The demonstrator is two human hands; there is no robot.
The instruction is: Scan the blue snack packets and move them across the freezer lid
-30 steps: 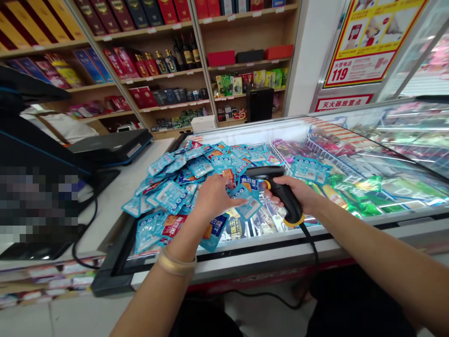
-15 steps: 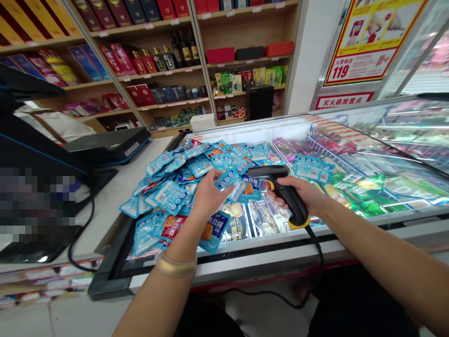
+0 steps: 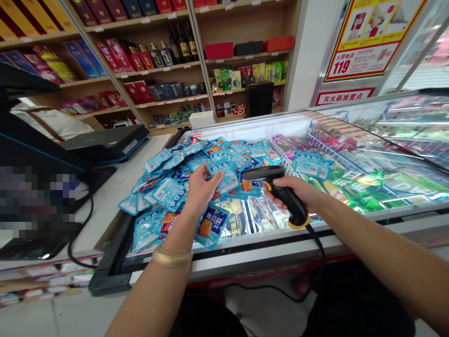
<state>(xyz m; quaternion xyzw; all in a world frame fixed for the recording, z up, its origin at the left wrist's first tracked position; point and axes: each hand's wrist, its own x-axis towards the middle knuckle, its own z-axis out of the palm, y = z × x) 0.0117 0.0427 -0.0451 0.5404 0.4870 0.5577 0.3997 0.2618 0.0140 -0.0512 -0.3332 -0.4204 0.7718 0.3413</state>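
Note:
Between the thumb and fingers of my left hand (image 3: pixel 204 186) is a light blue snack packet (image 3: pixel 226 177), its printed back facing up. My right hand (image 3: pixel 298 191) is wrapped round the grip of a black and yellow barcode scanner (image 3: pixel 289 199). The scanner's head points left at the held packet, a short way off. Under and around my left hand lies a heap of similar blue snack packets (image 3: pixel 170 194), some showing red or dark blue fronts. A separate pair of blue packets (image 3: pixel 312 164) lies right of the scanner on the freezer's glass top.
The heap rests on a chest freezer (image 3: pixel 245 257) with wrapped goods under its glass. The scanner's cable (image 3: pixel 320 252) hangs over the front edge. A counter (image 3: pixel 121 187) with a black device (image 3: pixel 108 140) stands left; shelves (image 3: pixel 161 70) of boxes and bottles line the back.
My left hand has shifted slightly left and up, and the packet in it now lies flatter, with more of its back showing. The scanner has moved slightly left.

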